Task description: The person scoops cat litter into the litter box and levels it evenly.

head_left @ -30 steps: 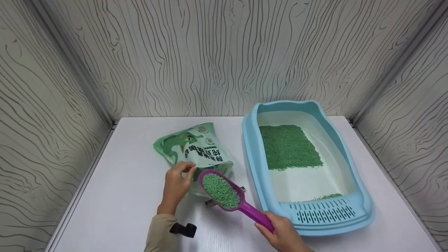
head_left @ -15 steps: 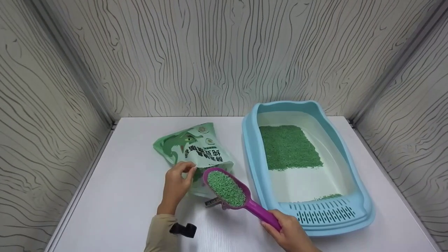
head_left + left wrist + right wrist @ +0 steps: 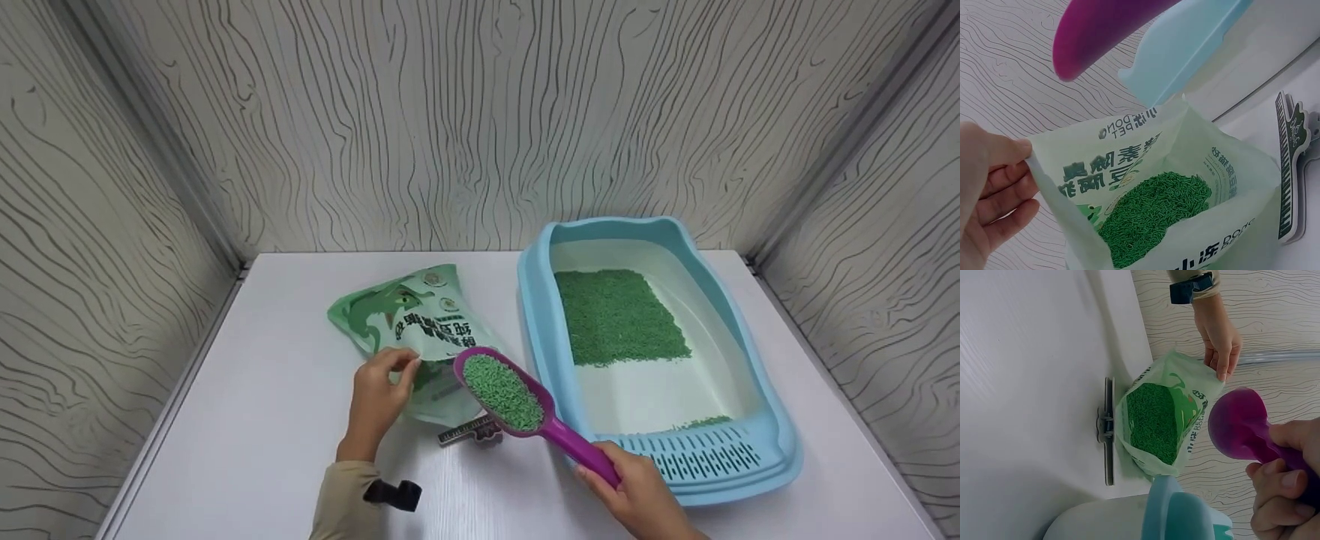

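My left hand point(image 3: 381, 390) pinches the rim of an upright green bag point(image 3: 1224, 146) between thumb and fingers, holding its mouth open. Green pellet litter point(image 3: 1157, 211) shows inside the bag. In my right hand point(image 3: 637, 484) is the handle of a purple scoop point(image 3: 551, 420), gripped with curled fingers. The scoop is heaped with green pellets point(image 3: 504, 394) and hangs between the bag and the blue litter box point(image 3: 540, 330), its tip overlapping the bag in the head view. From the right wrist view, the scoop's underside point(image 3: 1238, 419) appears close beside the bag's mouth.
A bag clip point(image 3: 471, 431) with a ruler-like edge lies on the white table point(image 3: 247, 420) just in front of the bag. The litter box holds a patch of green litter point(image 3: 619, 319) and a slotted front ledge point(image 3: 701, 459). Patterned panels point(image 3: 450, 127) surround the table.
My right hand has carried the loaded scoop to the right and slightly up, away from the bag's mouth, uncovering the clip. The left hand stays at the bag's rim.
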A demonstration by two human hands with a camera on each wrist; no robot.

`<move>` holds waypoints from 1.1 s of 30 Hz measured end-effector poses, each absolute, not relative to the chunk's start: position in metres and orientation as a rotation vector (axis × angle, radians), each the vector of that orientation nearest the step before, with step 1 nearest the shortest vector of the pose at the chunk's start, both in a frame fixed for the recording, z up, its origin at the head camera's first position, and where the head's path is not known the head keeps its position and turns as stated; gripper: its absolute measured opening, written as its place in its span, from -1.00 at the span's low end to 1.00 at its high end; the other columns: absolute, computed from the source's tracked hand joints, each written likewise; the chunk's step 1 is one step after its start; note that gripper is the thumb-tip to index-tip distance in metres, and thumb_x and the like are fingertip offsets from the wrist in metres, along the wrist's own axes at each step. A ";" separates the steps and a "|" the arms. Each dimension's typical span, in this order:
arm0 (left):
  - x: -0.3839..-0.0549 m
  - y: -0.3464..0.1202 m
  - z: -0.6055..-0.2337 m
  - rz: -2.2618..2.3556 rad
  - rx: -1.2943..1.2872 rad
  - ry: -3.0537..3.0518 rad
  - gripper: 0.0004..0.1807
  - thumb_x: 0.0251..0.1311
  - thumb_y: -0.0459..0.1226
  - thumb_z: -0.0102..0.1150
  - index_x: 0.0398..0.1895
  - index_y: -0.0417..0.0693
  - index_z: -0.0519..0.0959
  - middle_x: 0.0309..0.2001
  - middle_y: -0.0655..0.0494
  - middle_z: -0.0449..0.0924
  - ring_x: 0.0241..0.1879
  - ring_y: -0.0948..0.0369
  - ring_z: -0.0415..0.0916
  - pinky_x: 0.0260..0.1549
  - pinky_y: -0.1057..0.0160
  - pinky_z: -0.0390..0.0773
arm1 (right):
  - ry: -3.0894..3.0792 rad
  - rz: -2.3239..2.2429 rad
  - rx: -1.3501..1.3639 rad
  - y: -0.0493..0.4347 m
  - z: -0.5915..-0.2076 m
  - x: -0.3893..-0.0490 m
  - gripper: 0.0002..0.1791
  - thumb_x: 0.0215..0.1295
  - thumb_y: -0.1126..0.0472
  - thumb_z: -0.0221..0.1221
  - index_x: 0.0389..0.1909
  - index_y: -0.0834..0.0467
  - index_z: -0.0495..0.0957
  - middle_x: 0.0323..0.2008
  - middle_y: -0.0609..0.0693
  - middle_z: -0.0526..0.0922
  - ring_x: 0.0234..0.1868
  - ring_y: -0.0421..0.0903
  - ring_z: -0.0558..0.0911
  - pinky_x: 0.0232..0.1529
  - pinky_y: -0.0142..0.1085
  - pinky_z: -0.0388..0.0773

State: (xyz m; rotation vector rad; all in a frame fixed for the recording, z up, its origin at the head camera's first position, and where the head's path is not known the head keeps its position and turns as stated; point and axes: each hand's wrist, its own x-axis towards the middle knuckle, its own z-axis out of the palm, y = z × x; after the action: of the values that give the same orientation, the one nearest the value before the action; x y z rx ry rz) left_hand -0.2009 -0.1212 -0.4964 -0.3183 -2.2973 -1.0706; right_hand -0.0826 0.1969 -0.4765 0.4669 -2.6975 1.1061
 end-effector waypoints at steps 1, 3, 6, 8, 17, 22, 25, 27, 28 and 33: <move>-0.201 -0.121 -0.496 -1.073 -0.317 -2.296 -0.96 0.09 -0.41 0.32 -0.38 -0.20 0.65 -0.42 0.05 0.69 -0.41 0.19 0.63 -0.36 0.27 0.66 | -2.686 1.105 0.461 0.197 -0.477 -0.083 -0.82 0.18 0.27 0.29 -0.24 0.26 0.57 -0.62 -0.14 0.50 -0.59 -0.50 0.27 -0.65 -0.55 0.32; -0.201 -0.121 -0.497 -1.075 -0.319 -2.296 -0.95 0.08 -0.41 0.32 -0.38 -0.19 0.66 -0.42 0.05 0.69 -0.41 0.20 0.62 -0.36 0.28 0.66 | -2.660 1.098 0.456 0.198 -0.477 -0.083 -0.82 0.15 0.29 0.30 -0.25 0.25 0.57 -0.63 -0.15 0.50 -0.60 -0.51 0.27 -0.65 -0.55 0.32; -0.201 -0.122 -0.498 -1.068 -0.329 -2.295 -0.94 0.08 -0.40 0.33 -0.37 -0.21 0.65 -0.41 0.04 0.69 -0.41 0.19 0.63 -0.37 0.28 0.66 | -2.633 1.088 0.450 0.200 -0.478 -0.084 -0.82 0.13 0.30 0.32 -0.25 0.24 0.58 -0.63 -0.16 0.50 -0.60 -0.52 0.26 -0.67 -0.55 0.32; -0.201 -0.122 -0.500 -1.060 -0.336 -2.291 -0.94 0.09 -0.39 0.33 -0.37 -0.22 0.65 -0.41 0.05 0.69 -0.41 0.19 0.63 -0.37 0.27 0.66 | -2.630 1.085 0.444 0.201 -0.478 -0.084 -0.83 0.13 0.31 0.31 -0.26 0.25 0.58 -0.63 -0.16 0.50 -0.60 -0.52 0.26 -0.67 -0.55 0.32; -0.201 -0.122 -0.501 -1.053 -0.346 -2.279 -0.95 0.10 -0.39 0.32 -0.38 -0.21 0.65 -0.42 0.04 0.69 -0.41 0.17 0.63 -0.38 0.27 0.66 | -2.686 1.139 0.362 0.207 -0.471 -0.081 -0.84 0.17 0.27 0.29 -0.27 0.24 0.57 -0.64 -0.17 0.48 -0.65 -0.51 0.25 -0.69 -0.53 0.32; -0.201 -0.122 -0.501 -1.054 -0.337 -2.285 -0.93 0.11 -0.37 0.32 -0.38 -0.22 0.65 -0.42 0.05 0.69 -0.41 0.18 0.62 -0.37 0.27 0.65 | -2.688 1.151 0.329 0.212 -0.468 -0.082 -0.83 0.17 0.28 0.29 -0.25 0.25 0.58 -0.62 -0.14 0.52 -0.64 -0.49 0.28 -0.68 -0.53 0.32; -0.201 -0.121 -0.501 -1.054 -0.335 -2.288 -0.90 0.11 -0.35 0.33 -0.36 -0.23 0.65 -0.42 0.05 0.69 -0.41 0.19 0.62 -0.37 0.28 0.65 | -2.701 1.151 0.286 0.215 -0.466 -0.082 -0.83 0.17 0.28 0.29 -0.24 0.25 0.58 -0.63 -0.14 0.53 -0.65 -0.48 0.29 -0.69 -0.53 0.32; -0.201 -0.121 -0.501 -1.054 -0.339 -2.285 -0.90 0.11 -0.35 0.33 -0.37 -0.24 0.66 -0.42 0.04 0.69 -0.41 0.18 0.62 -0.38 0.28 0.66 | -2.713 1.166 0.251 0.217 -0.465 -0.083 -0.81 0.17 0.28 0.29 -0.22 0.26 0.59 -0.63 -0.13 0.53 -0.67 -0.47 0.29 -0.69 -0.53 0.32; -0.201 -0.121 -0.501 -1.054 -0.340 -2.284 -0.89 0.11 -0.35 0.33 -0.37 -0.24 0.65 -0.42 0.04 0.69 -0.41 0.18 0.62 -0.38 0.28 0.66 | -2.722 1.172 0.228 0.218 -0.464 -0.083 -0.81 0.18 0.27 0.29 -0.21 0.26 0.59 -0.64 -0.13 0.53 -0.67 -0.46 0.30 -0.69 -0.53 0.33; -0.202 -0.122 -0.501 -1.056 -0.349 -2.279 -0.93 0.08 -0.40 0.33 -0.38 -0.23 0.65 -0.42 0.04 0.69 -0.41 0.18 0.62 -0.38 0.27 0.65 | -2.744 1.207 0.140 0.222 -0.461 -0.084 -0.80 0.19 0.26 0.29 -0.19 0.26 0.59 -0.66 -0.12 0.52 -0.69 -0.44 0.33 -0.70 -0.54 0.35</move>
State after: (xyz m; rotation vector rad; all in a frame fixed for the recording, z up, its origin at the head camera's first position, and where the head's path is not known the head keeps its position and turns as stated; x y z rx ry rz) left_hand -0.2015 -0.1216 -0.5010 -0.3492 -2.2787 -1.0563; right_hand -0.0844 0.2220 -0.4610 0.1401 -2.7438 1.2067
